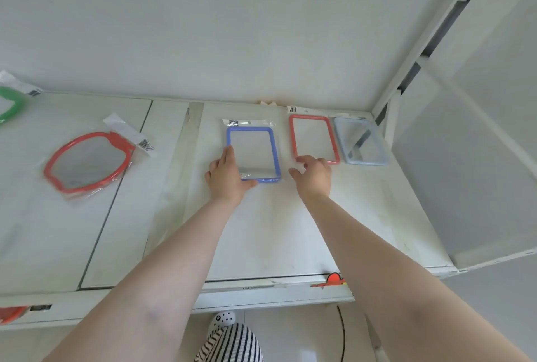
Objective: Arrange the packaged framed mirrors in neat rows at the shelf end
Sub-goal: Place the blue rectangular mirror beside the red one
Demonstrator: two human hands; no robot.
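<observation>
Gripped blue-framed mirror [253, 154] at its near-left corner with left hand [228, 177]; rested right hand [313, 175], fingers relaxed, on red-framed mirror [314, 138].

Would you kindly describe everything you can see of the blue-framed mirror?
The blue-framed mirror is a rounded-corner rectangle with a plastic-looking blue rim, sealed in a clear bag with a barcoded flap at its far end. It lies flat on the white shelf, apart from and left of the red-framed mirror. The left hand grips its near-left corner, thumb along the near edge.
</observation>
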